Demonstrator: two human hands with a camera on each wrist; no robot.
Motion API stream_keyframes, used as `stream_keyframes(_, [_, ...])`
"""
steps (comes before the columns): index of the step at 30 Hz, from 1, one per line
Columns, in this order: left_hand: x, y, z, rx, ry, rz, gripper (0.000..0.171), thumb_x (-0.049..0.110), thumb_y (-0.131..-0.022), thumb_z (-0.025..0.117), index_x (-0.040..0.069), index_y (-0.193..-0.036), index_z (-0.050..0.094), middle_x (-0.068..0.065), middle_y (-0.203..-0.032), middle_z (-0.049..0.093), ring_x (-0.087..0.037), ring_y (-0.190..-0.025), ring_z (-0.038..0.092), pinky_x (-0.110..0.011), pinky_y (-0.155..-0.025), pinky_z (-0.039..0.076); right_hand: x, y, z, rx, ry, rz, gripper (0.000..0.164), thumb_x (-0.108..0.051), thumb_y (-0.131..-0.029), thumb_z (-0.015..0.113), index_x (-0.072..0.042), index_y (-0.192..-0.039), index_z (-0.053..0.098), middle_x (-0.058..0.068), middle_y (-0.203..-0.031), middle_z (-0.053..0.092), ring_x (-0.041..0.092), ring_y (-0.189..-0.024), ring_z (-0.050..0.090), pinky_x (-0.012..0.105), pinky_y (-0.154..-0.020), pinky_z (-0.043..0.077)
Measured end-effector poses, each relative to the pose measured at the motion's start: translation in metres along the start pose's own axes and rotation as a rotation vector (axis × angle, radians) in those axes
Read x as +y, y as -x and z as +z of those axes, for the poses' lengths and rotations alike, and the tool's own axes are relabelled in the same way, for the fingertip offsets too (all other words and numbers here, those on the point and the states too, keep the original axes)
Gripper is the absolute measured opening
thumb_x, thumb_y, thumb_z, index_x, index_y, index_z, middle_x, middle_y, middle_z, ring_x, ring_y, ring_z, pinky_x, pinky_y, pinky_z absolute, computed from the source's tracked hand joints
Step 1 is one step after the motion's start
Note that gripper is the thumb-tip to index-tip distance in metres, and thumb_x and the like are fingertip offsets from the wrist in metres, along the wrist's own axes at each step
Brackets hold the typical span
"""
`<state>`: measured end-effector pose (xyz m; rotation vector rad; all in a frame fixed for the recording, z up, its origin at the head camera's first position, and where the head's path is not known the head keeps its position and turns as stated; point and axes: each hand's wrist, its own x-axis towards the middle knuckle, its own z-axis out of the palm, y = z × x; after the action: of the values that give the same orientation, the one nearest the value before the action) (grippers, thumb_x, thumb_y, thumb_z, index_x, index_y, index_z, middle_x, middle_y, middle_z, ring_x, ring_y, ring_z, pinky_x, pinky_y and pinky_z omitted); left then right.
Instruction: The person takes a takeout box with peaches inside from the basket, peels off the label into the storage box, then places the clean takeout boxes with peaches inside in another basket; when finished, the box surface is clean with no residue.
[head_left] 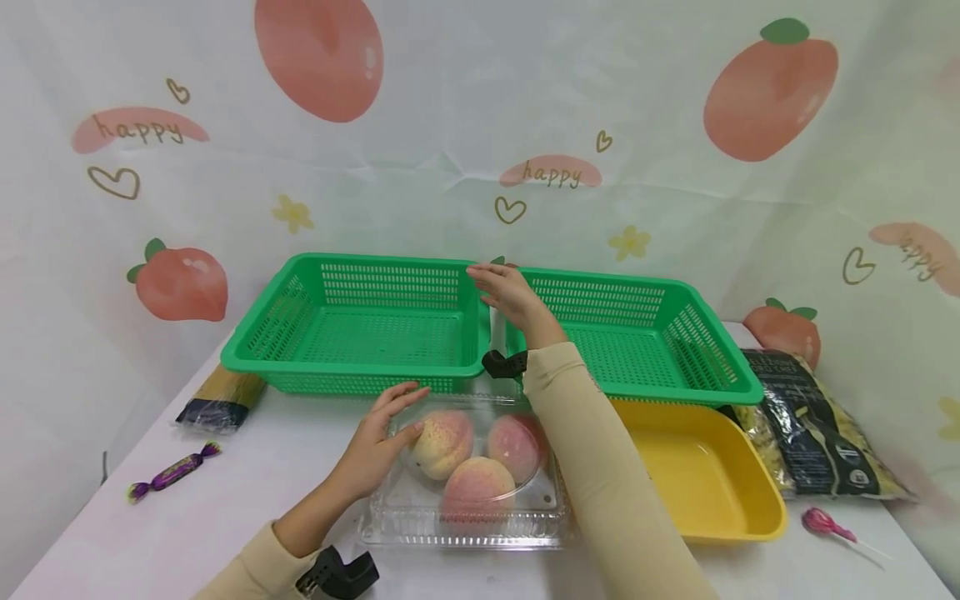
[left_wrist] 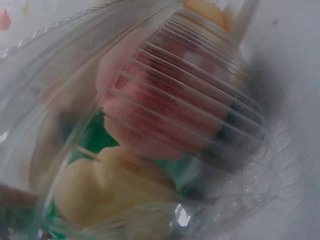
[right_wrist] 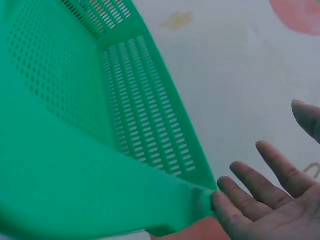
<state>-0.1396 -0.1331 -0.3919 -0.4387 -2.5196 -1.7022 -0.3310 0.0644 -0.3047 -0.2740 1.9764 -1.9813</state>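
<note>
A clear plastic clamshell box (head_left: 517, 525) stands at the front middle of the table with three peaches (head_left: 478, 490) inside. My left hand (head_left: 375, 450) lies at the box's left back side, fingers stretched out and thumb over the nearest peach. Through the ribbed plastic, the left wrist view shows a pink peach (left_wrist: 165, 100) and a pale yellow one (left_wrist: 110, 187). My right hand (head_left: 512, 296) reaches over the gap between two green baskets, its fingers straight and spread. In the right wrist view its little finger is right at the corner of a green basket (right_wrist: 150, 195).
The left green basket (head_left: 360, 367) and right green basket (head_left: 675, 392) stand at the back. A yellow tub (head_left: 697, 475) sits right of the box, beside a dark snack bag (head_left: 810, 425) and a lollipop (head_left: 821, 522). Leftward lie a wrapped candy (head_left: 174, 472) and a small packet (head_left: 221, 400).
</note>
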Motion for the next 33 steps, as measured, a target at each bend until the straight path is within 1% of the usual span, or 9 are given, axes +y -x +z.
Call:
stream_keyframes(4, [0.0, 0.0, 0.0, 0.002, 0.001, 0.001, 0.044, 0.007, -0.091, 0.056, 0.004, -0.134, 0.048, -0.015, -0.145, 0.035, -0.039, -0.136, 0.027, -0.065, -0.104, 0.025, 0.002, -0.007, 0.001, 0.065, -0.032, 0.024, 0.045, -0.021, -0.096, 0.052, -0.005, -0.137, 0.044, 0.006, -0.153, 0.028, 0.024, -0.141, 0.026, 0.033, -0.114, 0.026])
stream_keyframes(7, [0.0, 0.0, 0.0, 0.002, 0.003, 0.003, 0.044, 0.007, -0.091, 0.056, 0.004, -0.134, 0.048, -0.016, -0.145, 0.035, -0.039, -0.136, 0.027, -0.065, -0.104, 0.025, 0.005, -0.012, 0.002, 0.117, -0.021, 0.029, 0.044, -0.02, -0.095, 0.053, -0.005, -0.136, 0.046, 0.007, -0.151, 0.031, 0.024, -0.14, 0.028, 0.032, -0.113, 0.028])
stream_keyframes(11, [0.0, 0.0, 0.0, 0.001, 0.004, 0.006, 0.044, 0.007, -0.091, 0.056, 0.003, -0.134, 0.048, -0.017, -0.144, 0.035, -0.039, -0.136, 0.027, -0.064, -0.104, 0.025, 0.009, -0.016, 0.003, 0.188, 0.076, 0.035, 0.042, -0.022, -0.094, 0.056, -0.01, -0.134, 0.05, 0.005, -0.147, 0.037, 0.023, -0.137, 0.034, 0.035, -0.11, 0.033])
stream_keyframes(14, [0.0, 0.001, 0.0, 0.004, -0.001, 0.006, 0.044, 0.007, -0.091, 0.056, 0.003, -0.134, 0.048, -0.017, -0.144, 0.035, -0.039, -0.136, 0.027, -0.064, -0.104, 0.025, 0.012, -0.018, 0.004, 0.207, 0.157, 0.035, 0.043, -0.023, -0.093, 0.058, -0.013, -0.134, 0.05, 0.004, -0.147, 0.038, 0.023, -0.136, 0.034, 0.038, -0.109, 0.033])
stream_keyframes(21, [0.001, 0.002, -0.001, 0.007, 0.0, -0.003, 0.044, 0.008, -0.091, 0.057, 0.003, -0.134, 0.048, -0.016, -0.144, 0.035, -0.039, -0.136, 0.027, -0.064, -0.104, 0.026, 0.018, -0.02, 0.009, 0.134, 0.285, 0.083, 0.051, -0.015, -0.093, 0.057, -0.011, -0.141, 0.04, 0.006, -0.154, 0.023, 0.028, -0.143, 0.019, 0.044, -0.114, 0.025])
stream_keyframes(25, [0.001, 0.002, -0.001, 0.007, 0.01, -0.001, 0.044, 0.007, -0.091, 0.056, 0.002, -0.134, 0.048, -0.017, -0.144, 0.034, -0.04, -0.136, 0.027, -0.064, -0.104, 0.025, 0.022, -0.021, 0.012, 0.106, 0.329, 0.106, 0.059, -0.003, -0.092, 0.054, -0.012, -0.146, 0.031, 0.001, -0.158, 0.008, 0.027, -0.145, 0.011, 0.043, -0.109, 0.032])
stream_keyframes(28, [0.001, 0.002, -0.001, 0.007, 0.009, 0.006, 0.044, 0.007, -0.091, 0.057, 0.002, -0.134, 0.048, -0.017, -0.144, 0.035, -0.04, -0.136, 0.027, -0.065, -0.103, 0.026, 0.023, -0.022, 0.012, 0.095, 0.354, 0.09, 0.065, 0.005, -0.09, 0.05, -0.012, -0.148, 0.026, -0.002, -0.159, -0.002, 0.023, -0.146, 0.002, 0.041, -0.106, 0.035])
stream_keyframes(31, [0.002, 0.001, -0.001, 0.007, 0.003, 0.005, 0.044, 0.009, -0.091, 0.057, 0.002, -0.134, 0.048, -0.016, -0.144, 0.035, -0.039, -0.136, 0.027, -0.065, -0.103, 0.026, 0.023, -0.021, 0.013, 0.085, 0.364, 0.077, 0.067, 0.009, -0.09, 0.047, -0.012, -0.149, 0.023, -0.004, -0.158, -0.003, 0.021, -0.146, -0.002, 0.04, -0.107, 0.034])
stream_keyframes(33, [0.003, 0.0, -0.001, 0.011, 0.006, -0.018, 0.045, 0.009, -0.092, 0.056, 0.003, -0.135, 0.047, -0.016, -0.146, 0.033, -0.039, -0.137, 0.025, -0.065, -0.104, 0.025, 0.023, -0.021, 0.013, 0.083, 0.369, 0.073, 0.067, 0.01, -0.09, 0.046, -0.012, -0.149, 0.022, -0.005, -0.158, -0.002, 0.021, -0.146, -0.002, 0.04, -0.106, 0.035])
